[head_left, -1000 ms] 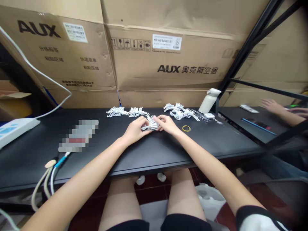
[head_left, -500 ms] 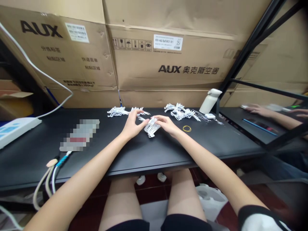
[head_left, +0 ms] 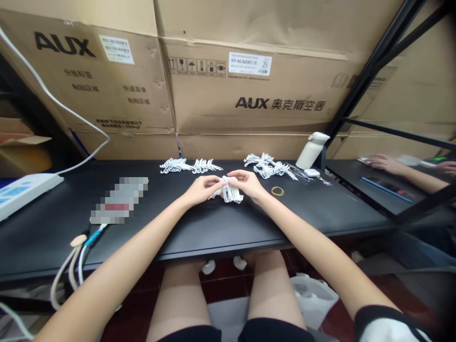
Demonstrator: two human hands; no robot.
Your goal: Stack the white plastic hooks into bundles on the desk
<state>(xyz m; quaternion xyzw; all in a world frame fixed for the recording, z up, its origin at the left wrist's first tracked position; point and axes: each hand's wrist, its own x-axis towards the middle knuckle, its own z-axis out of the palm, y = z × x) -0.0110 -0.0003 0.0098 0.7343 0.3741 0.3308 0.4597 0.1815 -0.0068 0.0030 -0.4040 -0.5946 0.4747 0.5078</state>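
At the left edge of the frame a white power strip [head_left: 24, 192] lies on the black table [head_left: 217, 232]; right of it is a pixelated flat object [head_left: 119, 202] with cables [head_left: 93, 237] running over the table's front edge. Dark tabletop stretches from there to the left hand [head_left: 202, 191], which pinches the left side of a bundle of white hooks [head_left: 232, 192] at mid-frame, well back from the front edge. The right hand [head_left: 249, 184] grasps the same bundle from its upper right. Behind the left hand lie white hook clusters [head_left: 174, 165]; behind the right, a looser hook pile [head_left: 265, 168], with a yellow band [head_left: 278, 191] beside that hand.

The surface is smooth. Cardboard boxes [head_left: 213, 114] back it, a pale bottle [head_left: 311, 151] stands by a black metal frame [head_left: 372, 66], and beyond that, at right, is another person's hand [head_left: 383, 163].
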